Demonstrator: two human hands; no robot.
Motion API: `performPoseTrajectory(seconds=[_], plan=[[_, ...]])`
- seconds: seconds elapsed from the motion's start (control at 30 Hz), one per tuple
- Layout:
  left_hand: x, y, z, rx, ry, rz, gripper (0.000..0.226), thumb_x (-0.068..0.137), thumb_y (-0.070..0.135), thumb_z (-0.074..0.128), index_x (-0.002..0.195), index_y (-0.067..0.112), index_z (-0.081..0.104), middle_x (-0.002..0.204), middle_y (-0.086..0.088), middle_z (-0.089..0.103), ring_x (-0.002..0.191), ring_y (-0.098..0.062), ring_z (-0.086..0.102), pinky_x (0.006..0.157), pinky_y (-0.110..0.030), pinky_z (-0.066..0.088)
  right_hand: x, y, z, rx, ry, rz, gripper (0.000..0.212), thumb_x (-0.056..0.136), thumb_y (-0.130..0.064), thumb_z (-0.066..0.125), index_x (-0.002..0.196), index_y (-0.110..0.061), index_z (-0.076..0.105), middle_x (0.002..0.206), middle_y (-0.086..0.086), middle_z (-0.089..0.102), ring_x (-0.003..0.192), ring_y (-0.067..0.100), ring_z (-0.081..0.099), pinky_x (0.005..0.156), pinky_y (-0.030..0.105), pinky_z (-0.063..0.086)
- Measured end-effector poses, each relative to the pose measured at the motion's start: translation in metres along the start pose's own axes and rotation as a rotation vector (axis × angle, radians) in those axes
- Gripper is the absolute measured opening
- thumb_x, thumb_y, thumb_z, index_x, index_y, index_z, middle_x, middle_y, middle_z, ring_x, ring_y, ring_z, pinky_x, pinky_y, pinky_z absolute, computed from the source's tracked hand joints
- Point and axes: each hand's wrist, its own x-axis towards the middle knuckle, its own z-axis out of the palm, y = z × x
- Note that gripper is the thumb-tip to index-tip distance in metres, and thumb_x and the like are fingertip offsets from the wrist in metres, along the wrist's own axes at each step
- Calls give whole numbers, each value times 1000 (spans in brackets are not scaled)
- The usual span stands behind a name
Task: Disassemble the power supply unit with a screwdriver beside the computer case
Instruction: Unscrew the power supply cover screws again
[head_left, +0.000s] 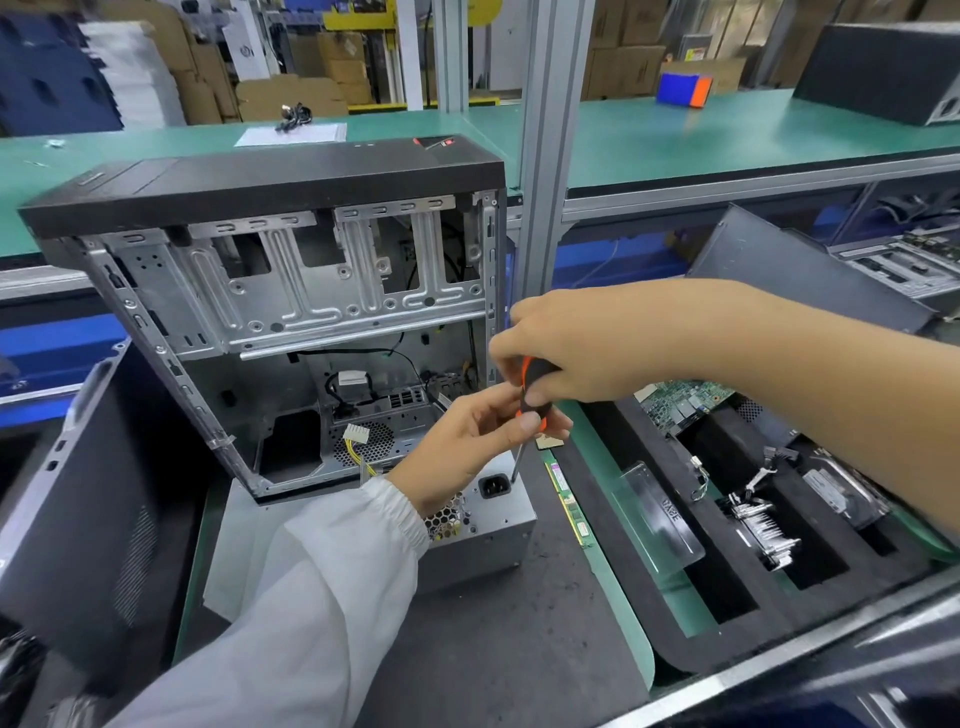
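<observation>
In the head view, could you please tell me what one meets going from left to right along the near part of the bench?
Dark side panel → power supply unit with the screwdriver standing on it → green memory stick → black foam tray → finned heatsink in one of its slots.

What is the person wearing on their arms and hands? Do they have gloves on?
No gloves: both hands are bare. The left hand comes out of a long white sleeve of thin, slightly crinkled cloth, gathered into a ribbed, stretchy cuff at the wrist. The right hand has no sleeve showing at all; the forearm is uncovered up to the edge of the picture. No rings, watch or wristband can be seen.
</observation>
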Motion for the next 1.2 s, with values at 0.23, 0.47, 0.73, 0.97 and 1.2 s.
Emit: performPoseTrajectory(seconds=[0.23,0.47,0.73,0.97,1.2], plan=[[4,1,-1,1,39,-4,18,89,3,64,106,4,67,94,-9,69,83,-24,67,85,-29,51,0,-8,-7,38,3,150,34,92,-54,52,100,-21,49,82,-3,55,64,20,67,57,32,54],[2,0,-13,-14,-48,-53,32,95,12,58,125,1,60,114,-15,69,105,-30,66,94,-31,49,10,-8,-3,-30,66,76,22,96,-43,50,92,-21,49,75,-8,44,76,20,51,56,30,36],[1,1,-22,28,-3,-69,25,91,5,64,115,-2,63,104,-15,73,102,-32,69,92,-35,54,9,-7,-13,141,-40,41,35,86,-48,63,111,-26,54,96,-7,59,78,16,68,69,32,54],[2,2,-19,-25,-16,-65,25,90,3,65,114,-2,62,104,-17,72,101,-34,69,90,-31,52,19,-9,-6,-64,64,134,43,97,-52,42,85,-12,52,58,-4,52,63,20,53,49,27,35],[3,1,-16,-20,-26,-63,27,92,8,62,117,-3,61,98,-12,71,97,-31,69,91,-35,53,12,-10,-18,110,-106,-35,24,87,-30,65,109,-29,55,98,-6,58,81,18,68,68,36,54]])
